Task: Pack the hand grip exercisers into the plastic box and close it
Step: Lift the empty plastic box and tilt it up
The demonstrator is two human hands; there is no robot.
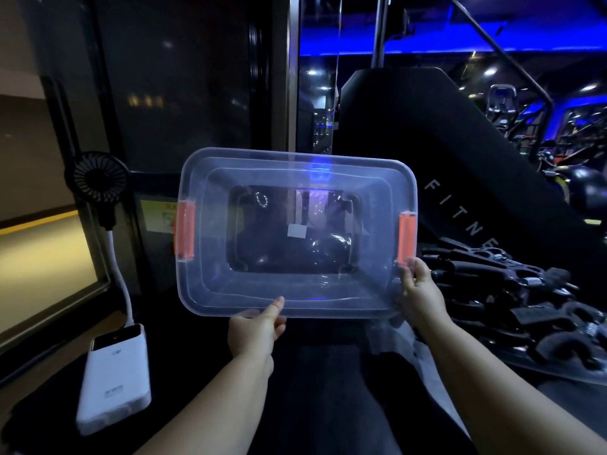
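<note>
A clear plastic box [210, 257] with its lid on and two orange side latches is held up in the air, its top tilted toward me. My left hand [256, 330] grips its near edge, thumb on the lid. My right hand [420, 293] grips the near right corner, just under the right orange latch [406, 237]. The box looks empty inside. A pile of several black hand grip exercisers [512, 297] with metal springs lies on the dark surface to the right, apart from the box.
A white power bank [115, 379] lies at the lower left, its white cable leading up to a small black fan [98, 180]. A black padded gym machine [443, 152] stands behind the box. A dark wall panel is on the left.
</note>
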